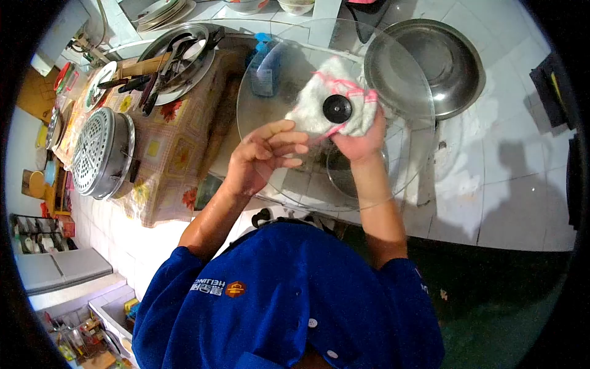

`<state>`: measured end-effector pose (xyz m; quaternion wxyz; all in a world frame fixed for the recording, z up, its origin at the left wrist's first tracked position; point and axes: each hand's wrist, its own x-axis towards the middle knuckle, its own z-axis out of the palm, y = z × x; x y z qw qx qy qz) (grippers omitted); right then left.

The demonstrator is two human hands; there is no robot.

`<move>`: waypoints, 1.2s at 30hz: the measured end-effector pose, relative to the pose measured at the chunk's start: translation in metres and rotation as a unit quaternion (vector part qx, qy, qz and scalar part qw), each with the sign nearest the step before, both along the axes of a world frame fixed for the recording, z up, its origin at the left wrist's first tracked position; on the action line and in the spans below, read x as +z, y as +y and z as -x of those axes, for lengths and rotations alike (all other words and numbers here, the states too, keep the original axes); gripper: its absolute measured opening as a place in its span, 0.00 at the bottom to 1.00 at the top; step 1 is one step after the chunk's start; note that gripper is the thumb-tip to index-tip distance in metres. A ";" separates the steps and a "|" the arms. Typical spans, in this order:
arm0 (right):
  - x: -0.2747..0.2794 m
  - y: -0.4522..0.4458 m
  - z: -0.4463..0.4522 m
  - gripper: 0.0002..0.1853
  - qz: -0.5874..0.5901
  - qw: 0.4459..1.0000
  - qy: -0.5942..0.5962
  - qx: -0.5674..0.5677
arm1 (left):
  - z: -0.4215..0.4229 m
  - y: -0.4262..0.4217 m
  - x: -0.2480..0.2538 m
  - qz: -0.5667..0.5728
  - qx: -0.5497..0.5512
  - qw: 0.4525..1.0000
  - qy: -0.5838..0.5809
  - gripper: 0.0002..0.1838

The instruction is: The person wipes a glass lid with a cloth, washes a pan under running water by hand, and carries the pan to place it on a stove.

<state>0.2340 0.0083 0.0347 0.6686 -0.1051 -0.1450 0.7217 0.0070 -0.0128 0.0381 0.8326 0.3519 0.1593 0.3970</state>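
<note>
A large round glass lid (289, 55) with a black knob (337, 109) at its middle is in front of me, tilted over the tiled counter. A white, fluffy cloth with pink edging (313, 98) is bunched around the knob area. My right hand (364, 136) is closed on this cloth, its forearm overlapping the lid's near right part. Whether the cloth lies above or below the glass is hard to tell. My left hand (261, 150) is at the lid's near left edge, fingers apart and slightly bent, with nothing visible in them.
A wide metal pan (458, 67) sits at the right. A blue bottle (264, 74) shows through the glass. On the left, a patterned tablecloth (166, 141) bears a steamer pot (101, 150) and a basin of utensils (178, 55). Plates (163, 15) stand behind.
</note>
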 end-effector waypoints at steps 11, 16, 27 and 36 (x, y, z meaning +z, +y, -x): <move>-0.052 -0.059 -0.014 0.24 0.014 0.995 -0.101 0.011 | 0.010 -0.003 -0.017 0.001 0.032 0.998 -0.062 0.32; -0.049 -0.098 -0.027 0.30 0.027 0.991 -0.118 -0.059 | 0.019 0.007 -0.020 -0.015 0.088 0.993 -0.082 0.32; -0.046 -0.101 -0.008 0.29 -0.031 0.924 -0.370 -0.092 | 0.040 -0.012 0.000 0.014 0.219 0.970 -0.106 0.30; 0.000 -0.072 0.032 0.30 0.084 0.983 -0.117 0.113 | 0.119 -0.033 0.077 -0.058 0.374 0.920 -0.100 0.24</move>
